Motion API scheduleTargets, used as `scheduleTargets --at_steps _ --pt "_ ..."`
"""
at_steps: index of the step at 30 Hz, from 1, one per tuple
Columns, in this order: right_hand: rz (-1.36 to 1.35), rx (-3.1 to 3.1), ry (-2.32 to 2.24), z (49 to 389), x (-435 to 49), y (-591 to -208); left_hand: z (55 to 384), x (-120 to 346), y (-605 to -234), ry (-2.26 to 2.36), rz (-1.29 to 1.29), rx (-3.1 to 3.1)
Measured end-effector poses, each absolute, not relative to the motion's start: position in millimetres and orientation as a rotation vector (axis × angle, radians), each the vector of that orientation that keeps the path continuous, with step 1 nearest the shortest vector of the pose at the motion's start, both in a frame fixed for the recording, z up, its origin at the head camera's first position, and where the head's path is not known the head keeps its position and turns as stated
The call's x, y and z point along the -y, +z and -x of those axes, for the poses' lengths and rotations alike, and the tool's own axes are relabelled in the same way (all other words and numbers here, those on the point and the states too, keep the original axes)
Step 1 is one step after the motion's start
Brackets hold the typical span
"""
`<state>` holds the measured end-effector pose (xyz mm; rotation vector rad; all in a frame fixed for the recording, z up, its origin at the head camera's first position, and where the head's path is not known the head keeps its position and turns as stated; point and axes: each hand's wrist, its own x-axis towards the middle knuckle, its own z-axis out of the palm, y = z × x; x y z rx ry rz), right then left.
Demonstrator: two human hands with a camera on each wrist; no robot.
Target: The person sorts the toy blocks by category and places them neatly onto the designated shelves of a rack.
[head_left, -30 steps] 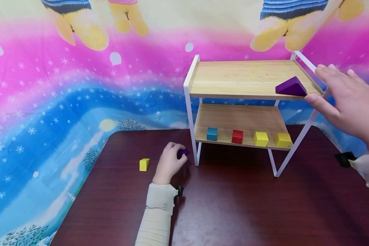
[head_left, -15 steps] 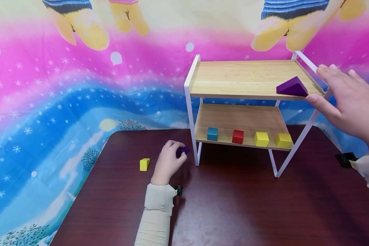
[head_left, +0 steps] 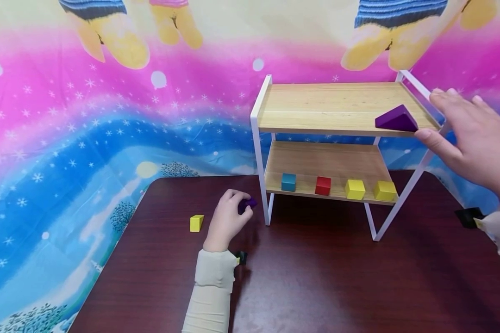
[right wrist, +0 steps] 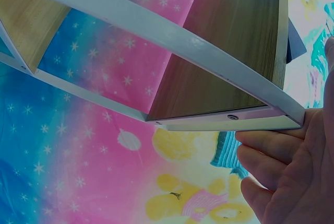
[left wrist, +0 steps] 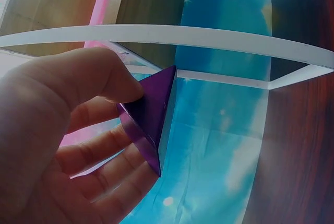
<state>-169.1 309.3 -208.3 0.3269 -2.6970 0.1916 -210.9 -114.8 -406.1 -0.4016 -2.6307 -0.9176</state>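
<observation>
My left hand point(head_left: 225, 223) pinches a purple triangular block point(left wrist: 154, 101) between thumb and fingers. It is just left of the shelf's front left leg, and in the head view the fingers partly cover the block. My right hand point(head_left: 477, 138) is at the right end of the two-tier shelf point(head_left: 333, 99), fingers extended. In the right wrist view those fingers lie against the white side frame point(right wrist: 209, 67). Close to the right thumb, a second purple wedge block point(head_left: 397, 119) sits at the top shelf's front right.
On the lower shelf stand a blue cube point(head_left: 288, 182), a red cube point(head_left: 322, 186) and two yellow blocks point(head_left: 355, 189). A small yellow block point(head_left: 196, 223) lies on the dark table point(head_left: 300, 286), left of my left hand. A printed cloth point(head_left: 87, 115) hangs behind.
My left hand has shifted slightly up and left with the purple triangular block in its grip. My right hand and the blocks on the shelf have kept their places.
</observation>
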Motion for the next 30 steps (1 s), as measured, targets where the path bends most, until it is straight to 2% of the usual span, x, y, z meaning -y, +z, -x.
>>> scheduleTargets --at_steps 30 --pt "-0.308 2.705 0.149 169.8 -308.5 -206.9 199.9 113.7 -387.7 -0.871 0.483 2.506"
